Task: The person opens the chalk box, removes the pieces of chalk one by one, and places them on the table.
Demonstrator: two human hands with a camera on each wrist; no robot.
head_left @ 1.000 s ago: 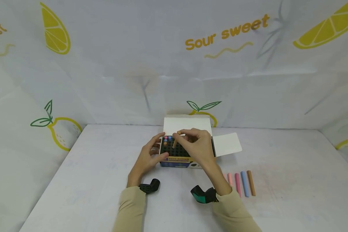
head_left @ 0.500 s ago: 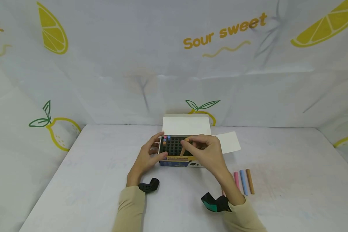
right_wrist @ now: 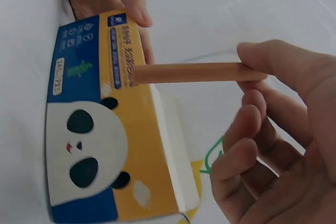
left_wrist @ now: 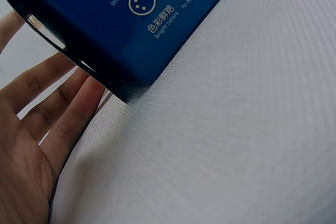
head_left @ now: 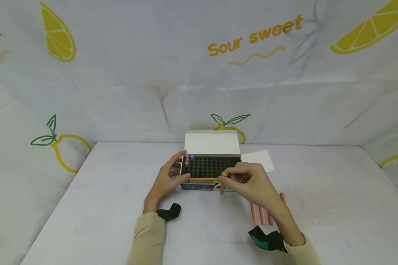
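Observation:
In the head view a chalk box [head_left: 199, 187] stands with its lid raised, showing a black insert [head_left: 215, 165] full of round holes. Several chalk sticks, pink, blue and orange, fill holes at its back left corner. My left hand [head_left: 167, 178] grips the box's left end, thumb at the front edge and index finger at the back corner. Its other fingers lie along the box's end in the left wrist view. My right hand [head_left: 252, 182] pinches an orange-brown chalk stick [right_wrist: 197, 73] by its upper end, in front of the box with the lower end free.
Loose chalks lie on the white table right of the box: a pink one [head_left: 254, 214], another pink one [head_left: 262, 215], a magenta one [head_left: 270, 218] and a brown one [head_left: 283, 198], partly behind my right forearm. A white side flap [head_left: 258, 160] sticks out rightward.
My right hand has carried the orange-brown chalk from over the box's holes rightward and toward me, to the front of the box. The left hand keeps its grip on the box.

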